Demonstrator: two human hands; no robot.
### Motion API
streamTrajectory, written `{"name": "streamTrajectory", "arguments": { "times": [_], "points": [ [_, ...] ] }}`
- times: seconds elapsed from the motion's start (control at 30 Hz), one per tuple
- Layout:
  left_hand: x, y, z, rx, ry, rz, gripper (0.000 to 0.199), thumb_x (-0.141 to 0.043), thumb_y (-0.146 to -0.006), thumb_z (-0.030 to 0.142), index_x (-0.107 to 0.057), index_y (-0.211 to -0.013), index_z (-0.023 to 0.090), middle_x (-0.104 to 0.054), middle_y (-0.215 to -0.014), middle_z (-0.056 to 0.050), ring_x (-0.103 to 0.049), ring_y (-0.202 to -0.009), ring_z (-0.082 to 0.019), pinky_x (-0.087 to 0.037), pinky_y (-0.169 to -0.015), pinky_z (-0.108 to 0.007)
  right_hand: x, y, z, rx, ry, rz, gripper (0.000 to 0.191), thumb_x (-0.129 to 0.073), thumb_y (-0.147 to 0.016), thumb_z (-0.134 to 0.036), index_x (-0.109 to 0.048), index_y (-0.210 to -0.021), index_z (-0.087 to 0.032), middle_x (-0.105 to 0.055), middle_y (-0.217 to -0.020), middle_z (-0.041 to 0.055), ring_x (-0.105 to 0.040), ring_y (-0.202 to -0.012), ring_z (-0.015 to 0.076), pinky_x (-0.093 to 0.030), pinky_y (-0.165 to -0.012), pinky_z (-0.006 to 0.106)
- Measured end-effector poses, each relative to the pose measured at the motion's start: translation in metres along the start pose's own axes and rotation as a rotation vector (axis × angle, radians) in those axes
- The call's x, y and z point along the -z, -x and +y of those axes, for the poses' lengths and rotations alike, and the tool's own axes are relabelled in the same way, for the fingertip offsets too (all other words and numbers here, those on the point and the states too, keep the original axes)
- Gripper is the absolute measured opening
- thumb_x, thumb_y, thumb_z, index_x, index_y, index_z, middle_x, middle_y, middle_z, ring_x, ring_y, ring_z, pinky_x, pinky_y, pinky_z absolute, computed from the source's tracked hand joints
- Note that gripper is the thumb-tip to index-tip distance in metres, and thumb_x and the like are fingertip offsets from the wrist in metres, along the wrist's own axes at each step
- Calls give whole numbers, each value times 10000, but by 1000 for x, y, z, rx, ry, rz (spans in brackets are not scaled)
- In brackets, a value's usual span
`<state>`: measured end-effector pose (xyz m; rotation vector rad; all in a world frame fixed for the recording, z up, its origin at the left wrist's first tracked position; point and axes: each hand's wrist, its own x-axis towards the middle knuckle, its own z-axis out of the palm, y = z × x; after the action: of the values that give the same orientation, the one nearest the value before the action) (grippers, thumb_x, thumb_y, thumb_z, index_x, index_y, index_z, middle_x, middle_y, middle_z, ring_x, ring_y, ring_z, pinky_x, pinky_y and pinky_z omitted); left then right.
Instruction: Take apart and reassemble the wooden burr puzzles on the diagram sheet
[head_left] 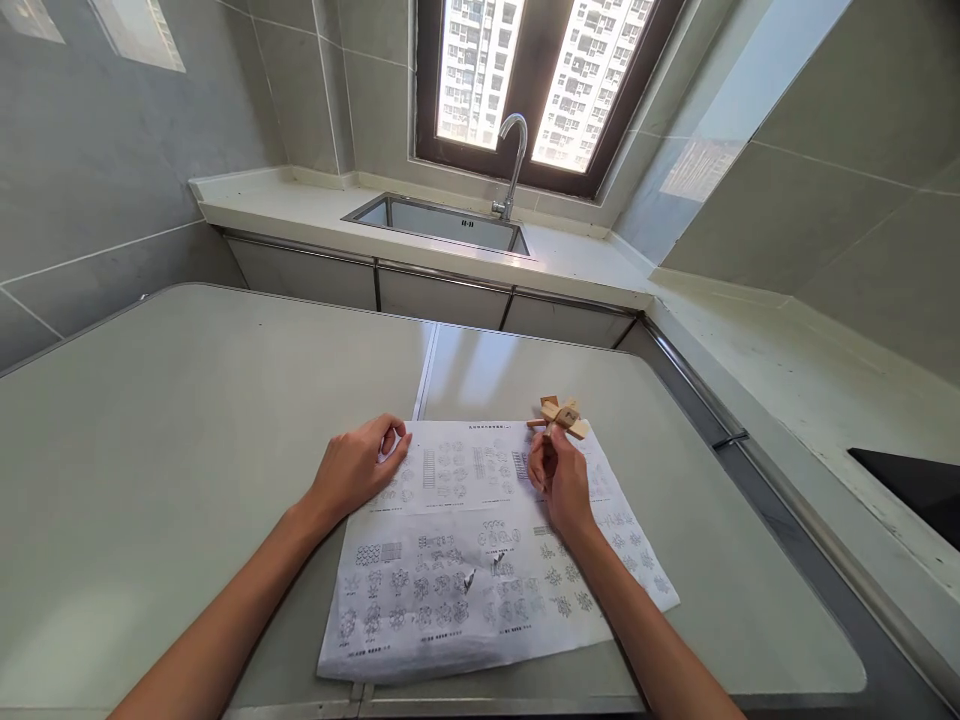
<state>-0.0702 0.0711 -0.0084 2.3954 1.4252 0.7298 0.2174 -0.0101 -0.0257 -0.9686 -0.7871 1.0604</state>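
Note:
A large printed sheet (450, 530) with rows of small diagrams lies on the pale table, creased and with a couple of small tears near its middle. My left hand (367, 455) rests at the sheet's upper left corner, fingers curled with a gap between thumb and forefinger, holding nothing. At the sheet's upper right, my right hand (559, 475) grips a wooden interlocking puzzle (566, 415) by its lower side, between thumb and fingers. Several light wood bars stick out of the puzzle in different directions.
The pale table (187, 430) has a seam down its middle. Beyond it stands a counter (277, 205) with a sink (442, 225) and a curved faucet (517, 160) under a window. Along the right run a metal rail (795, 510) and another counter with a black panel (911, 490).

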Motion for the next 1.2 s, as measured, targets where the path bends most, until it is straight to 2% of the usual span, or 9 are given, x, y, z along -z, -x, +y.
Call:
{"name": "streamTrajectory", "arguments": {
  "times": [0.17, 0.23, 0.37, 0.47, 0.57, 0.7, 0.9, 1.07, 1.2],
  "points": [
    [-5, 9, 32, -94, 138, 148, 308, -535, -1010, 452, -591, -824, 213, -536, -660, 33, -478, -569, -127, -366, -605, -271, -16, 18, 7, -147, 159, -338, 462, -615, -992, -600, -716, -851, -172, -559, -533, -28, -427, -416, 91, -332, -439, 246],
    [-7, 12, 43, -149, 193, 144, 318, -558, -1003, 435, -589, -784, 207, -541, -662, 27, -474, -590, -127, -370, -618, -271, -20, 23, 10, -204, 176, -476, 467, -551, -1032, -592, -710, -916, -168, -554, -548, -42, -423, -417, 87, -354, -458, 245],
    [-11, 17, 55, -63, 507, -76, 291, -582, -1010, 493, -642, -989, 209, -616, -766, 8, -547, -691, -154, -458, -699, -279, -22, 27, 12, -228, 176, -614, 469, -518, -1052, -590, -682, -947, -164, -554, -565, -50, -436, -429, 89, -366, -476, 242],
    [-15, 18, 58, -41, 763, -251, 440, -633, -971, 560, -634, -1243, 214, -724, -1109, -75, -671, -1006, -231, -520, -952, -361, -22, 28, 10, -231, 198, -689, 466, -531, -1047, -596, -664, -916, -170, -566, -572, -44, -450, -433, 90, -377, -476, 241],
    [-15, 18, 60, -57, 1004, -450, 604, -651, -942, 632, -612, -1358, 196, -690, -1340, -129, -648, -1244, -309, -488, -1105, -427, -24, 31, 9, -235, 214, -768, 476, -529, -1052, -599, -649, -872, -174, -550, -563, -46, -455, -439, 92, -396, -479, 242],
    [-11, 17, 62, 1, 1129, -579, 657, -674, -929, 648, -631, -1383, 175, -733, -1282, -127, -678, -1221, -337, -534, -1051, -435, -26, 32, 8, -247, 232, -830, 499, -558, -1047, -593, -618, -786, -172, -538, -558, -38, -467, -461, 87, -385, -478, 230],
    [-13, 15, 56, 26, 1256, -568, 618, -771, -896, 544, -630, -1383, 190, -728, -1335, -133, -661, -1291, -345, -487, -1135, -465, -26, 27, 7, -297, 146, -851, 572, -517, -1010, -715, -579, -816, -180, -579, -651, -9, -506, -465, 90, -373, -438, 225],
    [-15, 15, 53, 50, 1242, -485, 629, -859, -837, 421, -615, -1378, 213, -694, -1400, -135, -632, -1343, -344, -461, -1176, -469, -20, 25, 12, -247, 108, -721, 445, -572, -1036, -613, -585, -916, -184, -609, -695, -20, -502, -449, 75, -407, -463, 221],
    [-12, 14, 54, 46, 1240, -469, 629, -875, -824, 371, -617, -1383, 243, -680, -1426, -124, -606, -1377, -338, -452, -1183, -466, -19, 24, 10, -265, 104, -724, 393, -568, -1064, -538, -600, -905, -180, -604, -692, -26, -490, -460, 69, -428, -503, 230]
  ]
}}
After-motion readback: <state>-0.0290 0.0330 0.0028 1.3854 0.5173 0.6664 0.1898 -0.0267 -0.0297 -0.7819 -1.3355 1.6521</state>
